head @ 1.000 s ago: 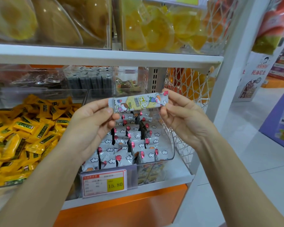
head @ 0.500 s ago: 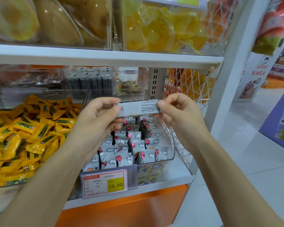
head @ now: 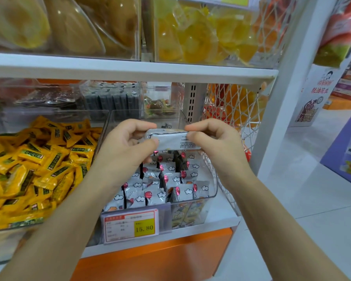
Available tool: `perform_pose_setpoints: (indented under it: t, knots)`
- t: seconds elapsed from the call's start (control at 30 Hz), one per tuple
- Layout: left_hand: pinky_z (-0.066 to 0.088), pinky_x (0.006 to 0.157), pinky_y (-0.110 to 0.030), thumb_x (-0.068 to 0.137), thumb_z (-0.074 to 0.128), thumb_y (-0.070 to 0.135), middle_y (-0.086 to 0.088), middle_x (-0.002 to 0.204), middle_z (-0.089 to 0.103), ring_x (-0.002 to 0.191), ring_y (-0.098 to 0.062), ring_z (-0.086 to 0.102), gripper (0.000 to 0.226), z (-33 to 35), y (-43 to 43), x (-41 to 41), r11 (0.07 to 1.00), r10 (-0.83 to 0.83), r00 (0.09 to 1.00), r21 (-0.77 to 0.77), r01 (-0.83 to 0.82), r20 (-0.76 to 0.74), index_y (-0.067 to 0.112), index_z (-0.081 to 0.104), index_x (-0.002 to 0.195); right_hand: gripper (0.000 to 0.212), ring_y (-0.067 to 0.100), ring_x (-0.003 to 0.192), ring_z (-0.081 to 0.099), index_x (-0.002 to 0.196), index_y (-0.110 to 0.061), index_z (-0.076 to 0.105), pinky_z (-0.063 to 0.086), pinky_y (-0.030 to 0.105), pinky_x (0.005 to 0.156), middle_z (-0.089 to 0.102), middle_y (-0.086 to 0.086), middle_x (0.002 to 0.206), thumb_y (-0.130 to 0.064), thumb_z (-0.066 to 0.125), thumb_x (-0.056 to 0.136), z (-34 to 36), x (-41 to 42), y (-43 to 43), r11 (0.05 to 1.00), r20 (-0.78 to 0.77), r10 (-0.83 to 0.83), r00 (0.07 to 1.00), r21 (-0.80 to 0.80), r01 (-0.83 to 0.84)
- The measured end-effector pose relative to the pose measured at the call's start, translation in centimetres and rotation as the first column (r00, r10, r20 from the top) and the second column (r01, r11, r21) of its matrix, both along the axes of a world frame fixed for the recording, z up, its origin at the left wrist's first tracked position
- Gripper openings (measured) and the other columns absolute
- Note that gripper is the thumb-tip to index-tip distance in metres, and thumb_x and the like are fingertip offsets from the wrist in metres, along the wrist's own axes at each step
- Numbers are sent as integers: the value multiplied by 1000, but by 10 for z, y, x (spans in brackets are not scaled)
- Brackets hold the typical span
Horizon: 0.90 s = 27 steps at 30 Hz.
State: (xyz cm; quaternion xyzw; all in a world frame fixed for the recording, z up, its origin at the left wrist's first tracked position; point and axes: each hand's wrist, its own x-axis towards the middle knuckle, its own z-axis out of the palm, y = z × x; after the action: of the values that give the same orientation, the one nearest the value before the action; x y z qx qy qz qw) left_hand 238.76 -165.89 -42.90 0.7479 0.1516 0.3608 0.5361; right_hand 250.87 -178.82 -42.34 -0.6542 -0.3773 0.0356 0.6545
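A shopper's two hands hold a long grey snack packet (head: pixel 171 139) level above the clear bin (head: pixel 212 185), its printed back turned to the camera. The left hand (head: pixel 128 147) pinches one end between thumb and curled fingers; the right hand (head: pixel 215 142) pinches the other end the same way. The packet hangs over the rear half of the bin, clear of the cloud-printed packets (head: pixel 156 191) stacked inside it.

With only the very ends gripped, the slick wrapper could slip from a thumb. A dropped packet would probably land among those in the bin, or glance off the bin's rim toward the floor. Pulling the ends apart too hard could crease or split the seal.

Left of the bin lies a heap of yellow wrapped sweets (head: pixel 39 159); right of it stands a white mesh basket (head: pixel 237 118) of orange packs. A price tag (head: pixel 131 226) reading 15.80 is clipped to the bin's front. Behind the bin sit smaller clear boxes (head: pixel 160 102), and the upper shelf (head: pixel 130 67) runs above it, limiting room to lift.
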Motion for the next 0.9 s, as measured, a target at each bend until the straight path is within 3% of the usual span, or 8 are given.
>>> perform_pose_setpoints:
  t: [0.13, 0.33, 0.43, 0.53, 0.63, 0.73, 0.83, 0.9]
  knots:
    - [57, 66, -38, 82, 64, 16, 2, 90, 63, 61, -12, 64, 17, -1, -8, 2, 999, 17, 999, 30, -16, -44, 27, 58, 94, 19, -4, 69, 60, 66, -19, 68, 45, 6, 61, 68, -15, 70, -5, 63, 77, -2, -3, 3, 997, 13, -68, 998, 30, 68]
    - [54, 60, -34, 85, 59, 33, 8, 88, 60, 52, -11, 64, 14, -2, -10, 6, 990, 141, 987, 7, -141, -77, 20, 59, 82, 16, -4, 72, 58, 67, -23, 68, 45, 17, 70, 65, -17, 70, -13, 66, 80, -4, -7, 6, 996, 48, -89, 995, -7, 89]
    - [56, 57, -36, 88, 55, 33, 7, 86, 59, 48, -9, 61, 22, -4, -5, 8, 979, 196, 974, -40, -202, -110, 13, 56, 79, 13, -4, 85, 60, 89, -26, 71, 49, 22, 80, 68, -17, 89, -17, 67, 81, -1, -6, 2, 998, 62, 10, 998, -61, -6]
    - [51, 47, -29, 90, 54, 32, -1, 80, 60, 43, -5, 56, 23, -6, 1, 10, 964, 219, 966, -123, -236, -134, 10, 57, 82, 42, 4, 108, 59, 115, -28, 61, 50, 31, 92, 65, -10, 115, -8, 71, 78, 0, 1, -5, 977, 92, 174, 980, -142, -160]
    - [45, 45, -27, 91, 51, 37, -4, 69, 59, 44, -8, 53, 28, -9, 4, 10, 966, 191, 968, -144, -215, -165, 11, 59, 88, 39, 15, 98, 63, 114, -19, 63, 56, 33, 80, 66, 1, 110, -6, 72, 78, 2, 4, -7, 972, 127, 179, 976, -175, -155]
    - [47, 53, -32, 94, 46, 39, 0, 72, 63, 52, -12, 54, 28, -5, 1, 11, 974, 121, 982, -174, -146, -147, 15, 60, 99, 28, 9, 75, 66, 108, -12, 65, 53, 18, 57, 69, 6, 96, -8, 70, 80, 3, 10, -4, 993, 97, 95, 991, -85, -86]
    - [48, 60, -24, 94, 48, 29, 4, 95, 63, 67, -10, 57, 21, -3, 3, 16, 971, 235, 956, 84, -223, -178, 21, 58, 110, 25, 18, 72, 70, 106, -6, 61, 57, 25, 56, 69, 12, 93, -12, 67, 83, 4, 22, -1, 997, -61, -72, 996, 29, 74]
    - [49, 77, -30, 93, 48, 19, -1, 112, 59, 88, -15, 57, 28, -3, 11, 21, 917, 328, 917, 310, -251, -227, 19, 60, 118, 23, 29, 79, 70, 103, -2, 58, 60, 33, 64, 68, 17, 94, -13, 67, 84, 3, 32, 3, 987, -126, -149, 981, 40, 155]
